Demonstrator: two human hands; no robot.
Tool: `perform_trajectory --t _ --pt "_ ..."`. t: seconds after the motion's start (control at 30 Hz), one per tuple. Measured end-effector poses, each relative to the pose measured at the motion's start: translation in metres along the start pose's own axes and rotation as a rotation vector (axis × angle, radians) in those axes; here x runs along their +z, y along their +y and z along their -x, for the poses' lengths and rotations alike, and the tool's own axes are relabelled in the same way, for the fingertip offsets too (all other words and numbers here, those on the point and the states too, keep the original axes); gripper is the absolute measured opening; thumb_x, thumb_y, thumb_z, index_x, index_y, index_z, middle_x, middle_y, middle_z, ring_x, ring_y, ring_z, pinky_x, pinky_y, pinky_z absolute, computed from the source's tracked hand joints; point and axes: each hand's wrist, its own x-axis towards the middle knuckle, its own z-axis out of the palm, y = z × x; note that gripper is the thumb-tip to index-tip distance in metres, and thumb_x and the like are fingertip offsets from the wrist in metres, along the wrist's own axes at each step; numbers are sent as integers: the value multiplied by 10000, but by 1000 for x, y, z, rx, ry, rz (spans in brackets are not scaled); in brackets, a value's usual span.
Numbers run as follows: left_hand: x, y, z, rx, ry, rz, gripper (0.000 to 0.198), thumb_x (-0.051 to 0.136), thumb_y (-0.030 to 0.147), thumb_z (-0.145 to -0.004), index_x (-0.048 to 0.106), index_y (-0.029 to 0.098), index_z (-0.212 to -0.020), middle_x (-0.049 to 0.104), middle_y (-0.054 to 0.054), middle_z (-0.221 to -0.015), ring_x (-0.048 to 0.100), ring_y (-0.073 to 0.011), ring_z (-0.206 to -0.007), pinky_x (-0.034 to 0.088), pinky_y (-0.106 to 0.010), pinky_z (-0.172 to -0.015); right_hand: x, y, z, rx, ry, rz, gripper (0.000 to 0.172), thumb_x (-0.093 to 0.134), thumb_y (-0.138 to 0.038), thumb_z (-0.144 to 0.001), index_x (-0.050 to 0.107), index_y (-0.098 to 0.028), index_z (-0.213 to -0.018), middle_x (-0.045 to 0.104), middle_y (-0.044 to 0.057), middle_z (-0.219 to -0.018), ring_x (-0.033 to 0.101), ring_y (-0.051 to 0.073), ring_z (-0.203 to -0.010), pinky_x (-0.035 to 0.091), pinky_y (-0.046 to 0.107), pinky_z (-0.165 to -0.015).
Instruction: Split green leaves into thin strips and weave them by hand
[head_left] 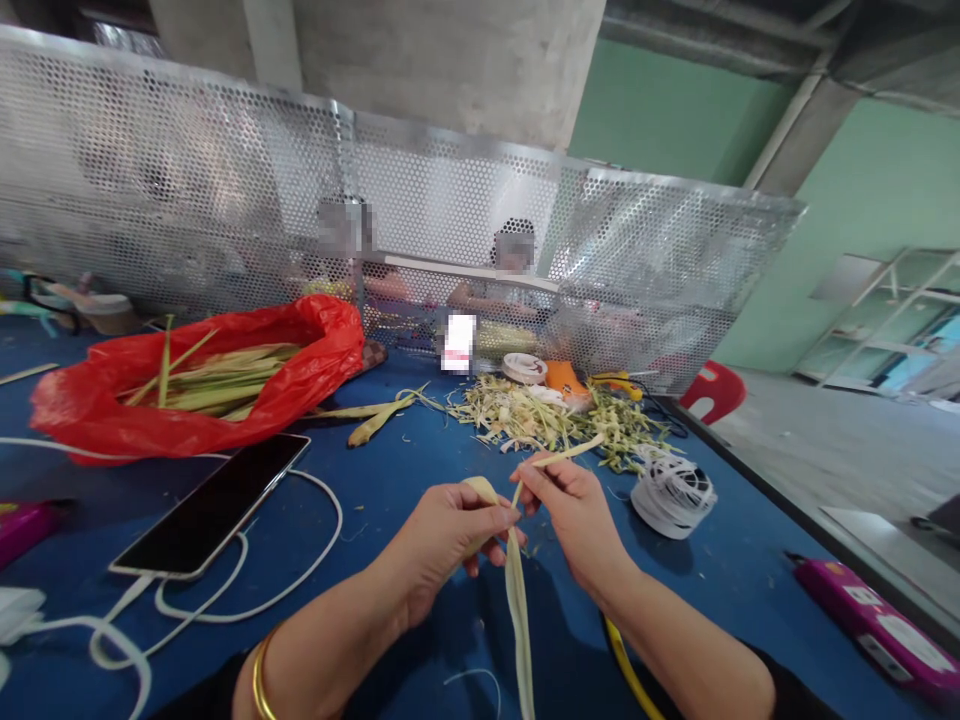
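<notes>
My left hand [457,525] pinches a long pale dried leaf strip [518,620] between thumb and fingers. One length of the strip hangs down toward the table's near edge, and a folded part bulges above the thumb. Close beside it, my right hand [566,500] is closed on a narrow piece of leaf strip, whose end sticks out to the upper right. I cannot tell whether both hands hold one strip or two. The fingertips are almost touching, above the blue table [420,660].
A red plastic bag [187,435] of leaves stands left, behind a phone [214,510] with a white cable. Trimmings [517,410] lie ahead; a white spool [673,497] and purple device [874,620] lie right. A perforated metal screen [457,190] crosses the back, with people behind.
</notes>
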Motion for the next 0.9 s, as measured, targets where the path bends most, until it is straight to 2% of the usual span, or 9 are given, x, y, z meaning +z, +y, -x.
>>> perform_trajectory --t 0.2,0.33,0.43,0.57,0.73,0.9 --pt "0 0 0 13 13 9 187 692 294 -697 678 117 -754 703 -65 -720 543 -62 -491 319 -141 -392 -2 -1 -3 0 -48 71 240 604 -384 -800 636 -168 -703 554 -20 -569 522 122 -543 442 240 -555" --pt "-2 4 -2 16 124 182 180 688 295 -713 666 122 -756 696 -60 -774 549 -58 -490 325 -139 -378 -5 -5 -3 -52 -94 177 264 521 -419 -853 629 -178 -841 614 8 -704 579 152 -662 468 257 -644" --pt "-4 8 -3 30 207 288 192 646 306 -751 675 121 -796 688 -62 -762 564 -71 -487 337 -149 -373 -4 -8 2 -78 -116 328 261 503 -417 -867 621 -184 -865 626 8 -716 578 157 -677 445 250 -641" --pt "-7 8 -4 97 223 332 201 683 294 -718 679 115 -809 675 -45 -727 548 -62 -476 338 -147 -378 0 -11 11 -99 -254 495 228 536 -405 -854 628 -199 -817 639 -2 -733 553 149 -669 393 232 -598" --pt "-6 3 -6 112 247 322 212 749 259 -634 651 135 -776 699 -46 -750 580 -78 -536 318 -142 -394 2 -8 16 -261 -257 741 296 464 -350 -906 555 -206 -665 574 -14 -613 496 143 -609 340 245 -603" --pt "-4 0 -6 188 351 215 179 738 225 -645 681 123 -781 714 -46 -722 547 -66 -542 311 -134 -406 3 -7 20 -515 -300 898 241 432 -228 -921 532 -197 -704 596 6 -663 514 152 -635 325 284 -666"
